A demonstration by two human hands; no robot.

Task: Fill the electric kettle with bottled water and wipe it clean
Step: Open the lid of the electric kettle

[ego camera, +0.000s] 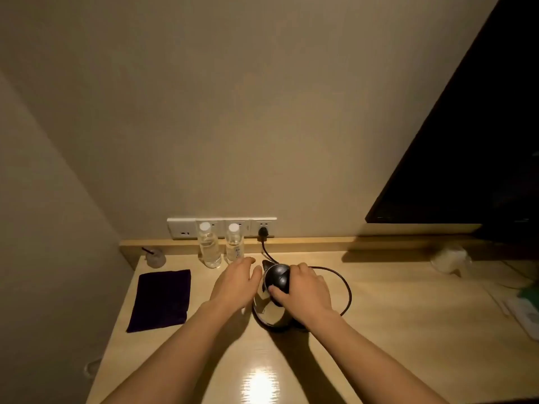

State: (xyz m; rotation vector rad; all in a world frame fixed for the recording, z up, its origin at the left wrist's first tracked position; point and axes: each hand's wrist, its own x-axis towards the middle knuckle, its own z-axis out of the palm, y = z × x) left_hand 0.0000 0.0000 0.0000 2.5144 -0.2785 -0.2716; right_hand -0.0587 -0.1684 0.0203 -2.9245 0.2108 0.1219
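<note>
A steel electric kettle (269, 309) with a black lid stands on its base in the middle of the wooden desk (393, 330). My right hand (303, 290) grips its handle and top from the right, thumb on the lid. My left hand (237, 282) hovers with fingers apart just left of the kettle, close to its spout. Two clear water bottles with white caps stand at the back, one at left (208, 246) and one at right (234, 243), just beyond my left fingertips. A dark folded cloth (160, 300) lies flat on the desk's left side.
The kettle's black cord (347, 290) loops right and runs to a plug (263, 232) in the wall socket strip. A small cup with a stirrer (155, 257) sits back left. A dark screen (466, 141) hangs at right; pale items (450, 259) lie far right.
</note>
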